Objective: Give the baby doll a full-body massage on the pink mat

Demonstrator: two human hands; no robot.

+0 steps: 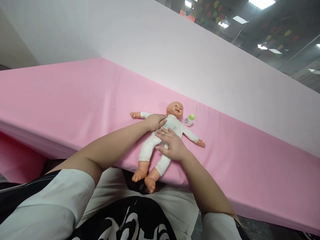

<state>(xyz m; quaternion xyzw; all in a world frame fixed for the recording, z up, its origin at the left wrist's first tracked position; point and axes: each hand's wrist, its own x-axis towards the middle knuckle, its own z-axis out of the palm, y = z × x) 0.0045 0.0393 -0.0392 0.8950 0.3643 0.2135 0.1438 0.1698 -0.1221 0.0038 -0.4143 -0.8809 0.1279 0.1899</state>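
A baby doll (175,124) with a white cloth body lies on its back on the pink cover, head away from me and feet over the near edge. My left hand (156,122) rests flat on the side of its chest, near the shoulder. Lower down, my right hand (172,144) lies across the doll's belly and hip with its fingers spread. Neither hand grips anything. Beside the doll's head, to the right, is a small bottle (189,120) with a green cap.
The pink-covered table (250,160) runs across the view, with its near edge at my lap. A white partition (212,66) stands behind it. Ceiling lights show beyond at the top right.
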